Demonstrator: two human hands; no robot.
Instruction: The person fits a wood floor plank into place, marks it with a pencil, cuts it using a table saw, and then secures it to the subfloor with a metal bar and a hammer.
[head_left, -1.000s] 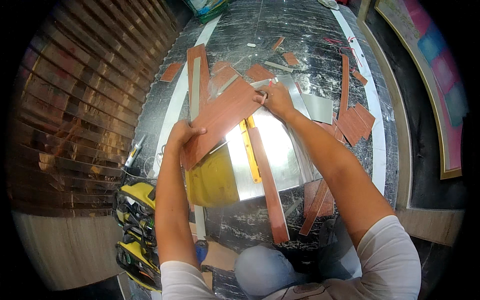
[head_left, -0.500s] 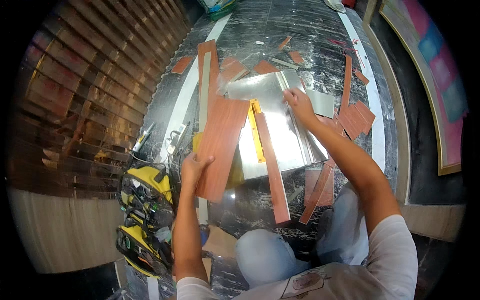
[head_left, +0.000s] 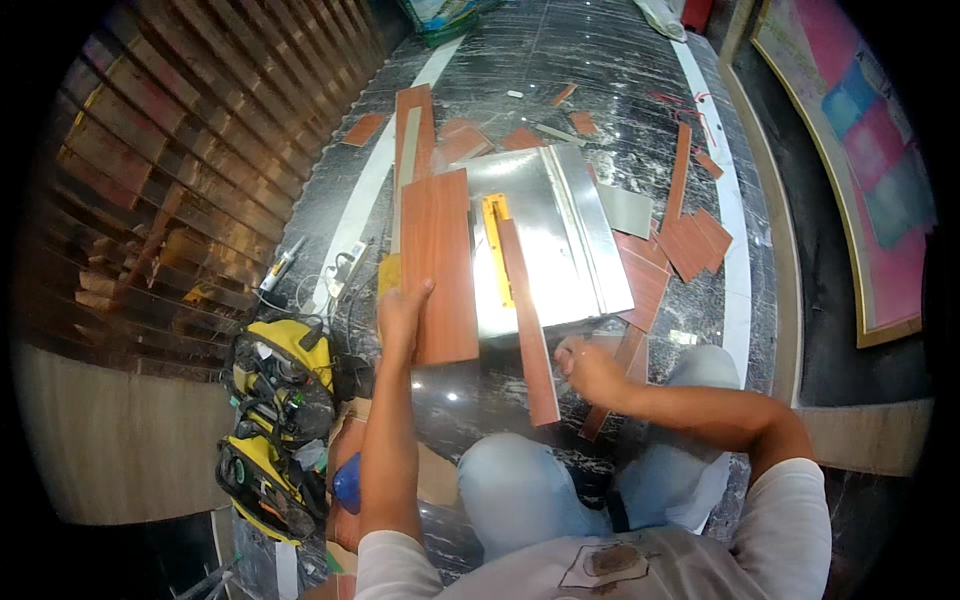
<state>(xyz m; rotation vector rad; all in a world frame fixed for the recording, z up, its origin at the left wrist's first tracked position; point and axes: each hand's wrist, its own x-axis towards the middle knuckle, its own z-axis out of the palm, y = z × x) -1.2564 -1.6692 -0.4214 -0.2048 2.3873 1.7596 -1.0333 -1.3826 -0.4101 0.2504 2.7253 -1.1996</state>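
Observation:
My left hand [head_left: 403,312] is closed on the near left edge of a reddish-brown wood-grain board [head_left: 440,255], thumb on its top face. The board stretches away from me along the left side of a shiny metal saw table [head_left: 575,270]. A yellow slotted insert [head_left: 496,250] is set in that table. Beside the insert lies a narrow reddish-brown strip [head_left: 528,325], its near end past the table's front edge. Just right of this end is my right hand [head_left: 592,370], fingers curled together; what they hold, if anything, is hidden.
Reddish offcuts [head_left: 690,245] and a grey panel piece [head_left: 627,210] lie right of the saw table. A long board [head_left: 413,130] lies beyond it. Yellow-and-black tool bags [head_left: 285,370] and a white power strip [head_left: 345,265] are at left. A slatted wall [head_left: 200,170] borders the floor.
My right hand has come back toward me from the far right part of the saw table. The board in my left hand has turned from slanted to nearly straight ahead.

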